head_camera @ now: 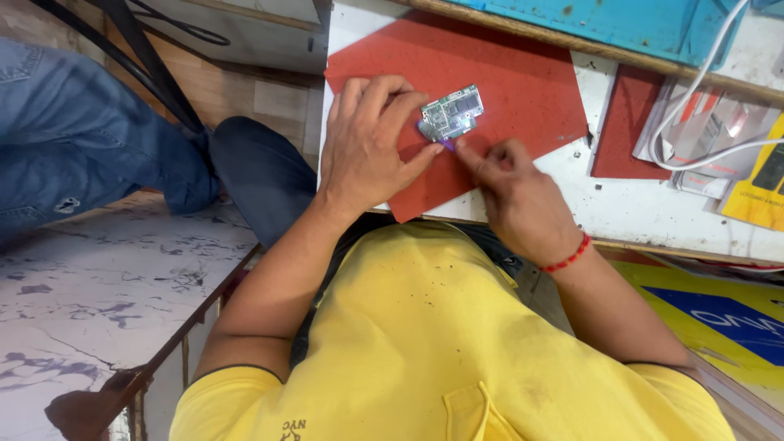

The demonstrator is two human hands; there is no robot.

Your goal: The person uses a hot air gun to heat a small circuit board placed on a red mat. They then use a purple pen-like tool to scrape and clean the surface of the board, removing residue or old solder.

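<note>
Bench (621, 204): white, stained, carrying everything I am listing. Mat (506, 90): red, lying flat on the bench; both hands are working over it. Left hand (367, 147): fingers are curling round the board's left edge, thumb reaching under it. Right hand (514, 192): fingers are pinching a small purple tool (447, 144) against the board's lower edge. Board (452, 112): small green circuit board, sitting on the mat between my two hands.
</note>
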